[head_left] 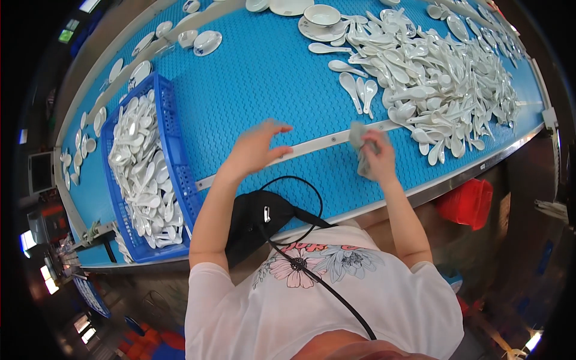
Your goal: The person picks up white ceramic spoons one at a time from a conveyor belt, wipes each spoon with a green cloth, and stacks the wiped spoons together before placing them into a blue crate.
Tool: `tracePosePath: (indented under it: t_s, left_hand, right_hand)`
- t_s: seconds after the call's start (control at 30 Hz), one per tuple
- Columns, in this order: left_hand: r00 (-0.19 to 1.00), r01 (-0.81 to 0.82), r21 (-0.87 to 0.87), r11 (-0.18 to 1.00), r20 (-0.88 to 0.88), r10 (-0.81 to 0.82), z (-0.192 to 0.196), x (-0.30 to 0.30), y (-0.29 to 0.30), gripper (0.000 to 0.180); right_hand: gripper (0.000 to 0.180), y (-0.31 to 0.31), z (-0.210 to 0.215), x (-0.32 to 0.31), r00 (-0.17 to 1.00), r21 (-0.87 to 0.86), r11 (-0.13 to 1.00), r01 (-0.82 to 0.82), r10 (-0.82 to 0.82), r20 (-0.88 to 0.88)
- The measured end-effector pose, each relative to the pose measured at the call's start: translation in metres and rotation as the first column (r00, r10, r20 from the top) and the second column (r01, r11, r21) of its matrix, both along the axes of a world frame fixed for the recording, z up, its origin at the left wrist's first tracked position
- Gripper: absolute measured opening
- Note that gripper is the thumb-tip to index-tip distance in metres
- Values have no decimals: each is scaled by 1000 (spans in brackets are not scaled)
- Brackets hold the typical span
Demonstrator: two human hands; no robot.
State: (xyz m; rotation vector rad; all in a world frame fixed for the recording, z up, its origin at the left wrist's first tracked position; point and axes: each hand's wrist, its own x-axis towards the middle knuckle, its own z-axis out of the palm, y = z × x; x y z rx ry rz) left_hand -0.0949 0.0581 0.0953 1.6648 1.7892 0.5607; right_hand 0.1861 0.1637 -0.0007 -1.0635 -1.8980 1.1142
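Note:
My left hand [257, 149] hovers over the blue belt, a little blurred, its fingers apart and nothing in them. A greyish cloth [362, 150], smeared by motion, is gripped in my right hand [379, 157] beside the metal divider strip. Beyond that hand lies a large heap of white soup spoons [432, 84]. Several single spoons [349, 90] lie loose at the heap's left edge. To the left of my left hand stands a blue plastic basket [183, 162], filled with more white spoons [141, 168].
White bowls [322, 15] and plates [207, 43] sit along the belt's far side. A pale rail [102, 84] borders the far-left lane of dishes. A black bag [255, 222] with a cord hangs at my front, against the belt's edge. A red bin [467, 204] stands below on the right.

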Motion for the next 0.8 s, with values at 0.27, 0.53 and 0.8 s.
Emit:
tracePosePath:
  t_s: [0.27, 0.53, 0.8]
  left_hand:
    - [953, 40, 199, 979, -302, 22, -93, 11, 185, 44]
    - [894, 316, 411, 855, -432, -123, -148, 31, 273, 53]
    - [896, 229, 339, 912, -440, -62, -147, -6, 154, 37]
  right_hand:
    - [28, 105, -41, -46, 881, 536, 842, -66, -203, 428]
    - [18, 46, -34, -59, 848, 275, 955, -106, -58, 527]
    - [19, 119, 25, -72, 974, -200, 979, -35, -11, -226]
